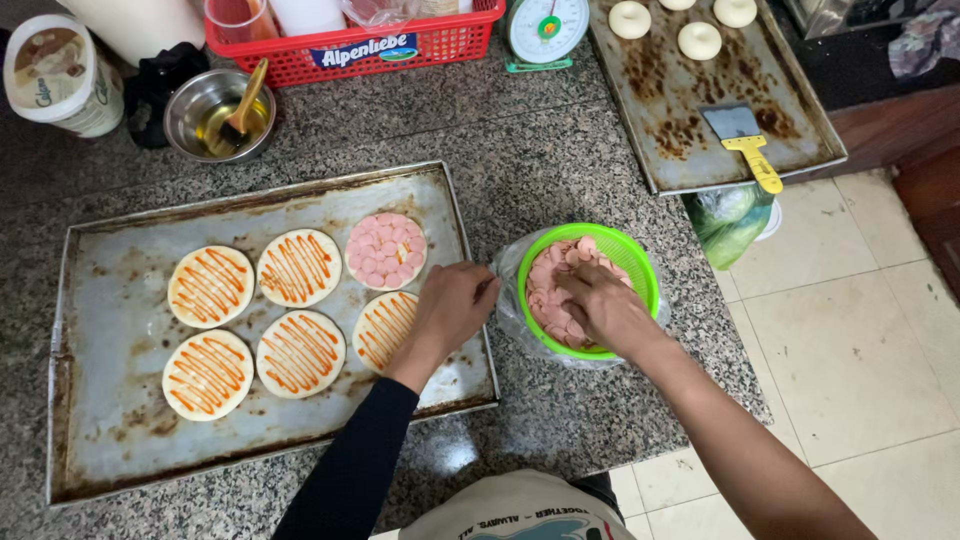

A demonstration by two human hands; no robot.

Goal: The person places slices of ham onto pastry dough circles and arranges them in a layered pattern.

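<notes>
A worn metal baking tray (120,440) on the granite counter holds six flat dough rounds. Five carry orange and white sauce stripes, and one (385,250) is covered with pink sausage slices. My left hand (455,305) hovers over the tray's right edge, above a striped round (380,330). Its fingers are curled and touch the plastic lining of a green basket (640,265). My right hand (605,310) reaches into that basket, fingers closed down on the pile of sausage slices (550,285).
At the back right a second tray (800,130) carries dough balls (700,40) and a yellow-handled scraper (745,140). A scale (545,30), red basket (360,50), steel bowl with brush (218,112) and white tub (60,75) line the back. The counter ends at right above a tiled floor.
</notes>
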